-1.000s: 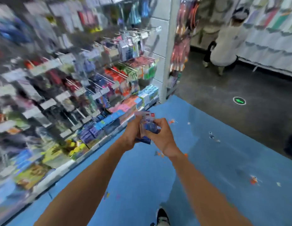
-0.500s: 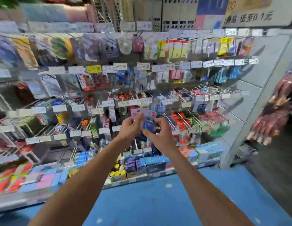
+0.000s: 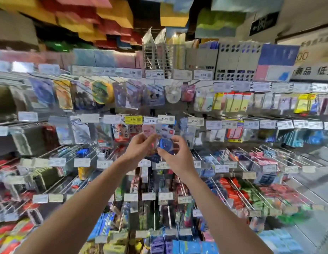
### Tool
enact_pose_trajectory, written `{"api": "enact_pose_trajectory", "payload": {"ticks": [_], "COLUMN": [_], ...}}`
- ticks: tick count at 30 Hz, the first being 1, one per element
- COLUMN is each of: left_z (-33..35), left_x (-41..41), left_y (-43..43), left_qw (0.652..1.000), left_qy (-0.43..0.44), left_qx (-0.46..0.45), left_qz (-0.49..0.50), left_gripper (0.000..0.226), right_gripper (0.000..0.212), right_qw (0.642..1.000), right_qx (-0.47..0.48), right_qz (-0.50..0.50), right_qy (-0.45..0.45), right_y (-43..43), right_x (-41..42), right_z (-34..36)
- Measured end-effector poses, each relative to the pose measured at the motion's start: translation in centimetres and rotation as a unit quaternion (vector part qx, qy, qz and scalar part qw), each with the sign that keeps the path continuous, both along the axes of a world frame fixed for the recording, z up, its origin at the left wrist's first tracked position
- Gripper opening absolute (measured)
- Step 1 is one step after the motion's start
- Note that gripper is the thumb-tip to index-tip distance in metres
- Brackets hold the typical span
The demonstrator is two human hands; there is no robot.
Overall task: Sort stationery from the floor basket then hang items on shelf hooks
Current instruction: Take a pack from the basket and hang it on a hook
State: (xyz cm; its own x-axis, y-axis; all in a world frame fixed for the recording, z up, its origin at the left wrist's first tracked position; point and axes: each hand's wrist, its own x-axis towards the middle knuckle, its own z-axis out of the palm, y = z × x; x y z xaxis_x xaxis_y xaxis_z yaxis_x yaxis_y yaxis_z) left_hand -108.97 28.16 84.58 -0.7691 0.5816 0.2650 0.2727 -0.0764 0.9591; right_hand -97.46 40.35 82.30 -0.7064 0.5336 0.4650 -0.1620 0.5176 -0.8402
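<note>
Both my hands hold a small stack of blister packs (image 3: 164,138) in front of the hook shelf. The front pack shows a blue round item under clear plastic, with a pink card behind it. My left hand (image 3: 139,150) grips the packs from the left. My right hand (image 3: 175,155) pinches them from the right and below. The packs are raised just below the price tags (image 3: 166,119) of a hook row at the middle of the rack. The floor basket is out of view.
Rows of metal hooks (image 3: 236,191) with hanging packets and white price tags fill the rack on every side. Coloured boxes (image 3: 189,246) stand along the bottom shelf. Folders and file holders (image 3: 231,63) line the top shelf. A grey panel (image 3: 313,182) bounds the right.
My view swung from the blue floor up to the rack. Both hands rose with the packs from waist height to the middle hook row.
</note>
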Motion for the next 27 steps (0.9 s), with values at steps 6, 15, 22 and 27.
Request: {"api": "enact_pose_trajectory", "payload": {"ticks": [6,15,22,27], "left_z": [3.7,6.0,8.3,11.1], "left_x": [-5.4,-8.3,-9.2,-7.0], "left_y": [4.8,14.1,20.0,22.1], "left_qw": [0.998,0.996,0.995,0.995], "left_qy": [0.053,0.059,0.011,0.072], "left_qx": [0.037,0.063,0.072,0.072], "left_qz": [-0.009,0.006,0.070,0.002], "left_gripper": [0.030,0.034,0.031,0.045], "right_gripper": [0.046,0.051,0.049,0.051], "right_qw": [0.996,0.980,0.981,0.982], "right_qx": [-0.070,-0.162,-0.154,-0.152], "right_qz": [0.033,0.038,0.022,0.021], "right_qy": [0.038,0.108,0.115,0.107], "right_y": [4.6,14.6,24.7,28.5], "right_x": [-5.4,-8.1,-8.9,-9.4], "right_z": [2.9,6.3,7.8,7.7]}}
